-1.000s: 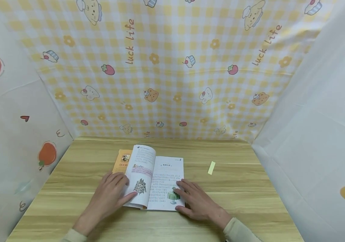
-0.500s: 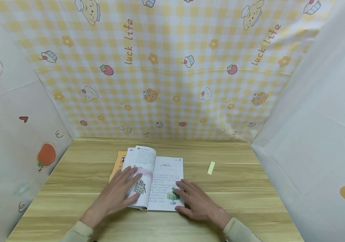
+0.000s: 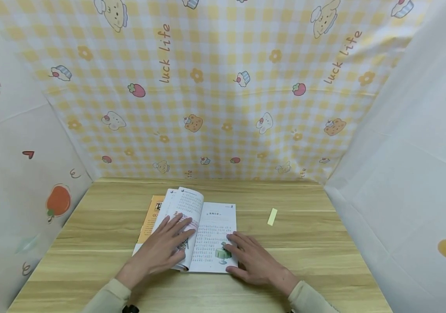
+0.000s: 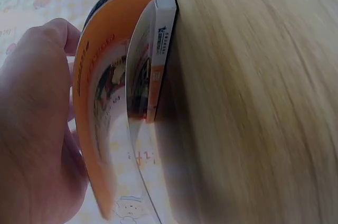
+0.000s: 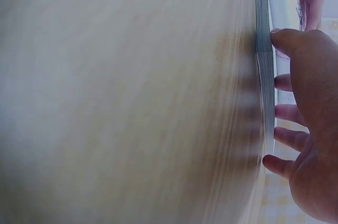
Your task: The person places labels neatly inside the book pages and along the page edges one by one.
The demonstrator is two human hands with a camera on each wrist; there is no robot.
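An illustrated book (image 3: pixel 214 221) lies open on the wooden table, its left pages arched up near the spine. My left hand (image 3: pixel 162 250) rests on those left pages with its fingers extended and spread, partly covering a picture. In the left wrist view, an orange cover flap (image 4: pixel 113 20) curves away from the book's thick spine (image 4: pixel 165 20) beside my left hand (image 4: pixel 39 129). My right hand (image 3: pixel 253 260) rests on the lower right of the right-hand page, by a drawing of a green table. The right wrist view shows my right hand's fingertips at the page block (image 5: pixel 265 49).
A small pale yellow paper strip (image 3: pixel 272 217) lies on the table (image 3: pixel 305 243) to the right of the book. An orange printed flap (image 3: pixel 151 221) sticks out at the book's left. A checked cloth (image 3: pixel 215 100) hangs behind the table.
My left hand has moved right from the outer edge of the left pages onto them. Those pages have fanned out, with more of the orange flap showing. My right hand has stayed put.
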